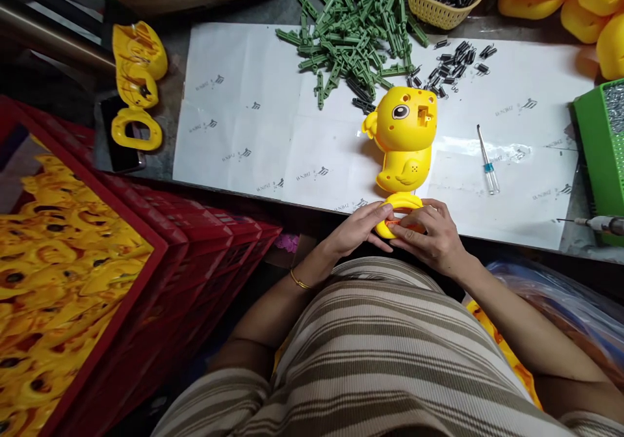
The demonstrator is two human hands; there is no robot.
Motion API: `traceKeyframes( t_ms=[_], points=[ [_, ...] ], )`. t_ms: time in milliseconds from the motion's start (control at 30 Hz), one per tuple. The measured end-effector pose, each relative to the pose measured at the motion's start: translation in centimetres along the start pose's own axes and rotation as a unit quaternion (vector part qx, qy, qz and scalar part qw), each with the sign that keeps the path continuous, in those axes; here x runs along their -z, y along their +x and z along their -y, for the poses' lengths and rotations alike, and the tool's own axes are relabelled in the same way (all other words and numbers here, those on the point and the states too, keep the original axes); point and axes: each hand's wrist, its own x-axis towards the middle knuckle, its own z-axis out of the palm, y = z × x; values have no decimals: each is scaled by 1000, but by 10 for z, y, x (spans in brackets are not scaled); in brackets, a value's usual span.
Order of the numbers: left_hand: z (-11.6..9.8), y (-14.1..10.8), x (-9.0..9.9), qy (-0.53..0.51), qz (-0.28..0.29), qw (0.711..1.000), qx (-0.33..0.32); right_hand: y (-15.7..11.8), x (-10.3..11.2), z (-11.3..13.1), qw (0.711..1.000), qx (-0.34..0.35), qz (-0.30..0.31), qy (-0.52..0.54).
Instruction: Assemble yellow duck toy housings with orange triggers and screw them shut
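Observation:
A yellow plastic duck toy (407,125) lies on the white-covered table, one printed eye and a square opening in its head facing up. Its ring-shaped handle (407,200) reaches over the front table edge. My left hand (363,227) grips that handle from the left, thumb on top. From the right, my right hand (431,234) has its fingers closed on the same handle, near an orange piece (396,227) set in the ring. Part of the handle is hidden behind my fingers.
Green plastic strips (353,34) and black springs (453,66) lie in piles behind the duck. A screwdriver (489,164) rests to the right, near a green bin (602,144). A red crate (180,255) of yellow parts stands at left; an opened duck shell (139,66) sits beyond it.

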Motion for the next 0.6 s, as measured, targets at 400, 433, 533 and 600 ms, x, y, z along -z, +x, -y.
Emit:
traceKeyframes(
  t_ms=[400,433,533,600],
  points=[
    [4,-4,3,-2,-21,1000,-10,-3,8,5,908,-351,-115,199],
    [4,-4,3,-8,-13,1000,-8,-1,11,5,890,-385,-78,232],
    [4,-6,6,-1,16,1000,-5,8,16,7,854,-423,44,300],
    [4,-9,8,28,38,999,-6,13,16,10,858,-416,66,295]
  ],
)
